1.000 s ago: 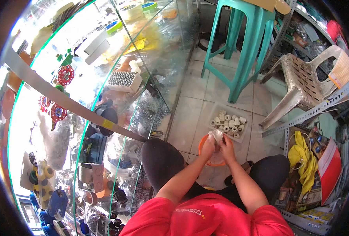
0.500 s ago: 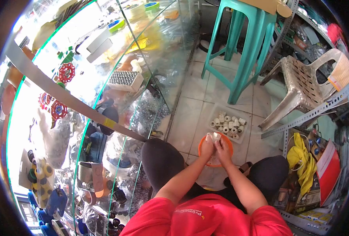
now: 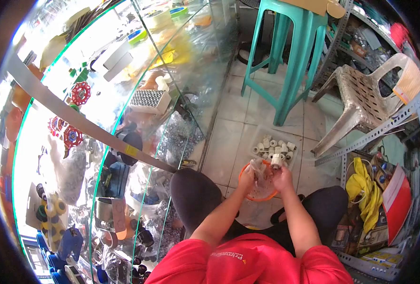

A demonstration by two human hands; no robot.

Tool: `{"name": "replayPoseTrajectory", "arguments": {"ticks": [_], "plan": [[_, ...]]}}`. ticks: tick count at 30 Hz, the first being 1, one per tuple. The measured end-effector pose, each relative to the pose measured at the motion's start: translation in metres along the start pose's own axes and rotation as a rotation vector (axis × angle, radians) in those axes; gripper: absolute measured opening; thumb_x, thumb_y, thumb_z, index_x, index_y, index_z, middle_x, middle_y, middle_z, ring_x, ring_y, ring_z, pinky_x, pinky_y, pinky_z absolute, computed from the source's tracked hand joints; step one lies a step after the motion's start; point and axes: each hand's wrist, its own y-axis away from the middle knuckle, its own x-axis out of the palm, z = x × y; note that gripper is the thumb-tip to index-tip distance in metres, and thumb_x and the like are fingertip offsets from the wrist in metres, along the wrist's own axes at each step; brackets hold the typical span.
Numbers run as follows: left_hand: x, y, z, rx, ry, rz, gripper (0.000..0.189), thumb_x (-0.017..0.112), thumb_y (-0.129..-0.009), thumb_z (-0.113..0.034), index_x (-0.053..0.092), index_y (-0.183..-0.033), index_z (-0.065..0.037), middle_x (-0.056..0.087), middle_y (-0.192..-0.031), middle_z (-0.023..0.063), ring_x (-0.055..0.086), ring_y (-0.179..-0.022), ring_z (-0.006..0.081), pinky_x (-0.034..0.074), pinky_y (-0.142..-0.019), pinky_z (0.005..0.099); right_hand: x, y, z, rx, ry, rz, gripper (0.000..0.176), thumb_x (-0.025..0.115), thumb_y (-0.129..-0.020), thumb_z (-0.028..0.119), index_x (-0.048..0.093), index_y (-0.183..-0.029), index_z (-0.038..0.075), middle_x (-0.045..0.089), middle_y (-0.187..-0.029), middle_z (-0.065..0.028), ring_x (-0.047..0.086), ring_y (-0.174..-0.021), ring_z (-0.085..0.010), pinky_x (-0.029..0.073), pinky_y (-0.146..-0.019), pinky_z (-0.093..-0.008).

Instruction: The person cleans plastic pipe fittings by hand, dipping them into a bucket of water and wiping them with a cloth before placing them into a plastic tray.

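Observation:
My right hand (image 3: 282,179) grips a white pipe fitting (image 3: 277,161) at the near edge of a clear plastic tub (image 3: 292,165). In my left hand (image 3: 247,178) is a whitish crumpled cloth (image 3: 257,165); its exact material is hard to make out. Both hands are over an orange basin (image 3: 256,199) between my feet, which seems to contain clear water. Inside the tub just beyond lie several white pipe fittings (image 3: 269,143), some showing dark openings.
A glass display case (image 3: 172,123) full of hardware runs along the left. Beyond the tub stands a tall green stool (image 3: 290,71). To the right are a worn plastic chair (image 3: 356,94), a metal shelf frame (image 3: 375,137) and a yellow cloth or bag (image 3: 366,194).
My hands, together over the basin before, have moved apart. The right hand has shifted right with the fitting, now plainly visible, while the left keeps the cloth.

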Motion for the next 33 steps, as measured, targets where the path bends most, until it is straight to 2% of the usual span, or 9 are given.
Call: {"name": "replayPoseTrajectory", "arguments": {"ticks": [3, 6, 12, 15, 18, 21, 24, 28, 33], "plan": [[-0.004, -0.009, 0.017, 0.028, 0.185, 0.151, 0.037, 0.034, -0.091, -0.028, 0.043, -0.117, -0.002, 0.051, -0.108, 0.0069, 0.052, -0.094, 0.0139, 0.043, -0.079, 0.0281, -0.003, -0.003, 0.005, 0.040, 0.043, 0.087, 0.026, 0.039, -0.088, 0.025, 0.049, -0.101, 0.005, 0.057, -0.089, -0.0080, 0.055, -0.067, -0.0175, 0.042, -0.055, -0.0292], [-0.014, -0.020, 0.037, -0.110, -0.012, 0.203, 0.039, 0.036, -0.090, -0.028, 0.041, -0.118, -0.003, 0.051, -0.107, 0.0065, 0.051, -0.091, 0.0140, 0.043, -0.076, 0.0295, -0.016, -0.010, -0.001, 0.203, 0.170, 0.118, 0.029, 0.038, -0.089, 0.029, 0.049, -0.101, 0.005, 0.057, -0.087, -0.0070, 0.054, -0.065, -0.0157, 0.041, -0.051, -0.0259], [0.010, 0.002, 0.006, -0.069, -0.225, 0.103, 0.036, 0.039, -0.088, -0.023, 0.037, -0.119, -0.005, 0.048, -0.107, 0.0052, 0.048, -0.093, 0.0143, 0.040, -0.079, 0.0281, 0.008, 0.011, -0.009, 0.111, 0.825, 0.157, 0.032, 0.038, -0.090, 0.033, 0.049, -0.106, 0.007, 0.055, -0.098, -0.0053, 0.054, -0.079, -0.0125, 0.045, -0.062, -0.0252], [0.015, 0.000, 0.008, 0.242, -0.413, -0.044, 0.043, 0.038, -0.088, -0.033, 0.042, -0.112, 0.002, 0.053, -0.097, 0.0116, 0.053, -0.086, 0.0214, 0.043, -0.074, 0.0321, -0.010, -0.006, -0.024, -0.260, 1.055, 0.318, 0.033, 0.040, -0.089, 0.028, 0.046, -0.113, 0.006, 0.054, -0.103, -0.0050, 0.053, -0.087, -0.0128, 0.044, -0.073, -0.0262], [0.007, -0.008, 0.016, 0.316, -0.532, -0.167, 0.045, 0.035, -0.089, -0.034, 0.041, -0.112, 0.005, 0.055, -0.095, 0.0186, 0.054, -0.087, 0.0289, 0.042, -0.075, 0.0345, -0.007, -0.003, -0.030, -0.448, 1.257, 0.328, 0.036, 0.041, -0.089, 0.024, 0.043, -0.117, 0.003, 0.053, -0.105, -0.0062, 0.052, -0.090, -0.0148, 0.041, -0.079, -0.0269], [-0.005, -0.013, 0.025, 0.128, -0.679, -0.163, 0.046, 0.034, -0.089, -0.033, 0.042, -0.110, 0.006, 0.054, -0.094, 0.0237, 0.054, -0.090, 0.0340, 0.042, -0.076, 0.0364, 0.004, 0.005, -0.031, -0.538, 1.400, 0.251, 0.036, 0.045, -0.084, 0.022, 0.046, -0.112, -0.001, 0.054, -0.105, -0.0175, 0.051, -0.098, -0.0289, 0.038, -0.085, -0.0340], [0.003, -0.007, 0.034, 0.180, -0.447, -0.128, 0.045, 0.034, -0.089, -0.033, 0.045, -0.108, 0.006, 0.055, -0.092, 0.0233, 0.054, -0.089, 0.0338, 0.042, -0.075, 0.0368, 0.014, 0.013, -0.024, -0.354, 1.311, 0.166, 0.032, 0.049, -0.082, 0.016, 0.049, -0.110, 0.001, 0.054, -0.106, -0.0163, 0.053, -0.095, -0.0283, 0.039, -0.083, -0.0328], [0.007, -0.002, 0.034, 0.215, -0.750, -0.112, 0.043, 0.035, -0.089, -0.033, 0.047, -0.106, 0.005, 0.056, -0.093, 0.0203, 0.055, -0.089, 0.0310, 0.043, -0.074, 0.0362, 0.028, 0.027, -0.016, -0.444, 1.294, 0.126, 0.026, 0.054, -0.077, 0.007, 0.052, -0.103, 0.002, 0.054, -0.101, -0.0142, 0.055, -0.089, -0.0245, 0.042, -0.079, -0.0310], [0.025, 0.005, 0.016, 0.274, -0.432, -0.246, 0.043, 0.035, -0.089, -0.034, 0.051, -0.102, 0.003, 0.056, -0.095, 0.0170, 0.055, -0.089, 0.0281, 0.042, -0.074, 0.0346, 0.020, 0.017, -0.012, -0.464, 1.419, 0.227, 0.022, 0.056, -0.077, 0.007, 0.053, -0.098, 0.002, 0.055, -0.095, -0.0098, 0.056, -0.083, -0.0197, 0.044, -0.073, -0.0290]]}}
